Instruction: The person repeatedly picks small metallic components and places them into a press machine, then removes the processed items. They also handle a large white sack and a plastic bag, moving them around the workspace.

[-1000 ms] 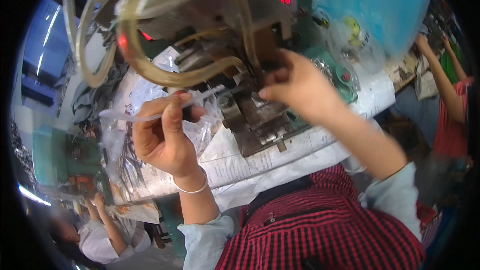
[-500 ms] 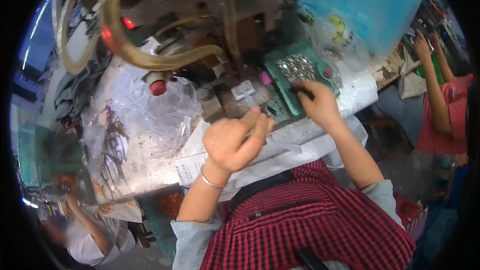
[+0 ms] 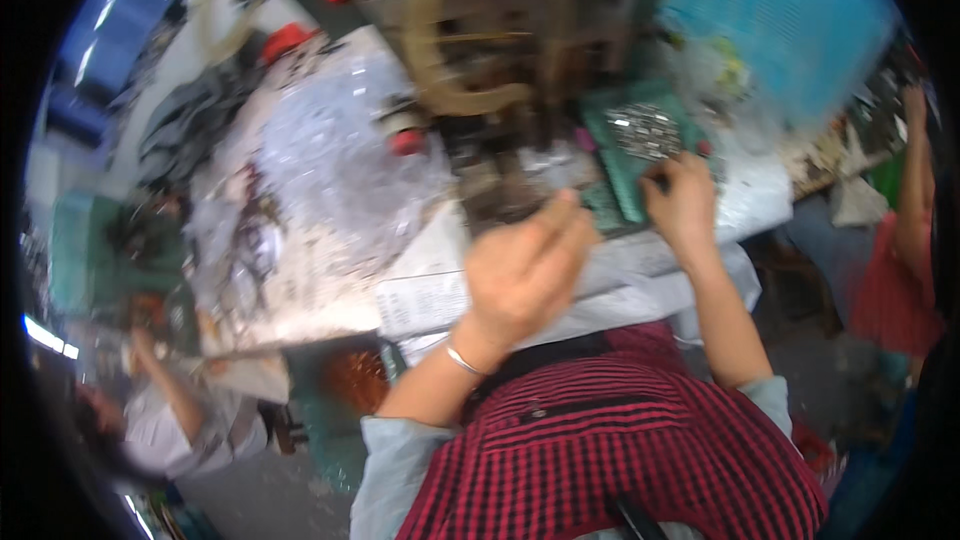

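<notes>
My left hand (image 3: 530,270), blurred by motion, is held at the front of a machine's work area, its fingers pressed together. Whatever they pinch cannot be made out. Just beyond the fingertips lies a clear plastic piece (image 3: 552,162) on the machine's bed. My right hand (image 3: 685,202) rests over the green tray (image 3: 622,175), fingers curled in at the near side of a heap of small shiny metal parts (image 3: 642,130). Anything between those fingertips is too small to tell. White paper sheets (image 3: 425,300) lie under both wrists along the table's front edge.
Thick yellowish hoses (image 3: 430,50) hang in front of the machine. A red push button (image 3: 406,141) stands left of its bed. Clear plastic bags (image 3: 335,160) cover the table's left side; a blue crate (image 3: 780,25) stands back right. Other people work at both sides.
The view has swung, so the scene sits further right and is blurrier. My right hand's fingers have curled in more over the tray. My left hand remains by the machine bed.
</notes>
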